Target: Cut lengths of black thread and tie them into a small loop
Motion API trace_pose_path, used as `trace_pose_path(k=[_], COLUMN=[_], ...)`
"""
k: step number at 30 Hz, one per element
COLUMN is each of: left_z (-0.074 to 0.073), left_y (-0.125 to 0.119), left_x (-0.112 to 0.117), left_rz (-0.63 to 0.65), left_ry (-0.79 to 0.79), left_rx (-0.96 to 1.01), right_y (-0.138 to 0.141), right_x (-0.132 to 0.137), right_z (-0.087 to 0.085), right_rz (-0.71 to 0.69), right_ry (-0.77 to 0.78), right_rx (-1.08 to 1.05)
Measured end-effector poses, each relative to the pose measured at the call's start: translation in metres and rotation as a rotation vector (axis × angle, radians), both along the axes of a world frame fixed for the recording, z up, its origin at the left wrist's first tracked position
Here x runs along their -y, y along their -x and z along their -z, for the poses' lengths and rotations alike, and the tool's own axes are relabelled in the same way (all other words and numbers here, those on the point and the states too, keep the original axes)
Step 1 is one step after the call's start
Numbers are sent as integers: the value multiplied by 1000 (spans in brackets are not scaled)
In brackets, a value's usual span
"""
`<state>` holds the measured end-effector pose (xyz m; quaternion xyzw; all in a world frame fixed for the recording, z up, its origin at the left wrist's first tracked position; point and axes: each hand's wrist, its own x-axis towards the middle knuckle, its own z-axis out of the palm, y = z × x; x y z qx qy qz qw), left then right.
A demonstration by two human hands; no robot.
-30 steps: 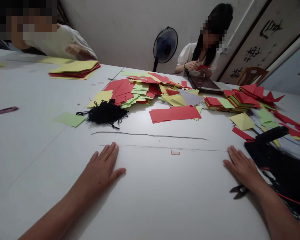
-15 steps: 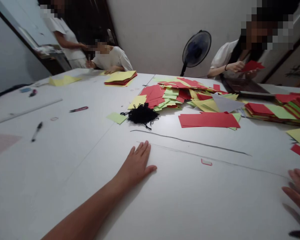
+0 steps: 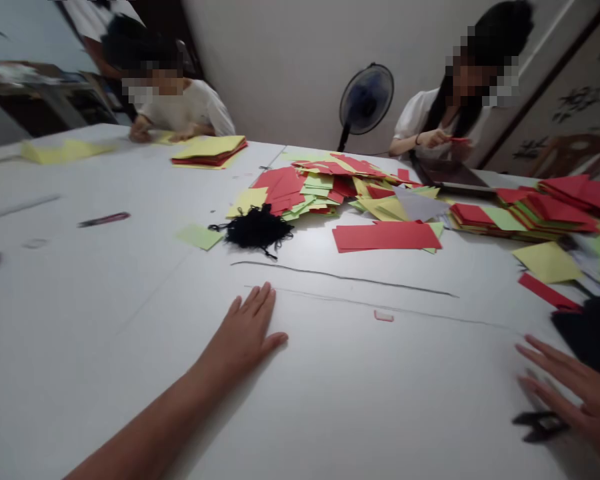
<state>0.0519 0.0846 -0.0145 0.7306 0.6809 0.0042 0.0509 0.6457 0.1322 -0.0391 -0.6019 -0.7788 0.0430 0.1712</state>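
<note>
The left hand (image 3: 243,330) is laid flat on the white tabletop (image 3: 105,320), fingers spread, with nothing held in it. The right hand (image 3: 575,393) is cut off by the right edge of the view and blurred; its fingers are seen spread apart and empty above the tabletop. Just beneath those fingers a dark, blurred object (image 3: 540,425) is lying, seemingly a pair of scissors, though its shape cannot be made out clearly. Beyond the right hand, a black cloth (image 3: 593,333) is cut off by the frame, and a red paper strip (image 3: 547,291) lies beside it.

Ahead of the left hand, two thin dark lines (image 3: 345,277) are stretched across the tabletop, and a small pink paper loop (image 3: 383,316) lies near the lower one. Further on, a tangle of black yarn (image 3: 254,228) is placed beside a green paper sheet (image 3: 199,237). Behind them, a large heap of red, yellow and green paper (image 3: 310,187) is spread out, its lower layers hidden, with long red sheets (image 3: 386,236) in front of it. Stacked paper pieces (image 3: 525,213) are piled to the right.

At the far end, red paper (image 3: 459,139) is held by a seated co-worker (image 3: 440,127). A second co-worker (image 3: 180,110) is seated at the far left, and a standing fan (image 3: 365,100) is placed against the wall.
</note>
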Motion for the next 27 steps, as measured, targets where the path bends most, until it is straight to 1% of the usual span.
trace_pose_path(k=[3, 6, 8, 11, 13, 18, 20, 22, 24, 25, 27], left_z=[4, 9, 11, 12, 13, 12, 11, 9, 9, 9, 11], left_y=[3, 7, 8, 8, 8, 8, 7, 7, 7, 8, 9], left_x=[-3, -4, -5, -7, -7, -7, -7, -6, -6, -6, -6], left_rz=[1, 10, 17, 1, -13, 7, 7, 5, 9, 12, 15], left_ry=[-13, -53, -75, -70, -66, -81, -70, -63, -61, -64, -71], left_rx=[1, 12, 16, 10, 7, 11, 5, 2, 4, 6, 7], right_y=[1, 8, 15, 28, 35, 51, 58, 68, 79, 85, 94], right_x=[34, 61, 72, 78, 77, 61, 50, 37, 26, 21, 12], right_z=[-17, -28, -31, -33, -33, -31, -33, -39, -50, -56, -66], right_rz=[-45, -115, -141, -117, -69, 44, 152, 312, 432, 461, 466], right_ry=[67, 72, 46, -18, -19, 90, 122, 158, 179, 170, 144], right_rx=[99, 192, 240, 261, 232, 74, 3, -46, -48, -35, 2])
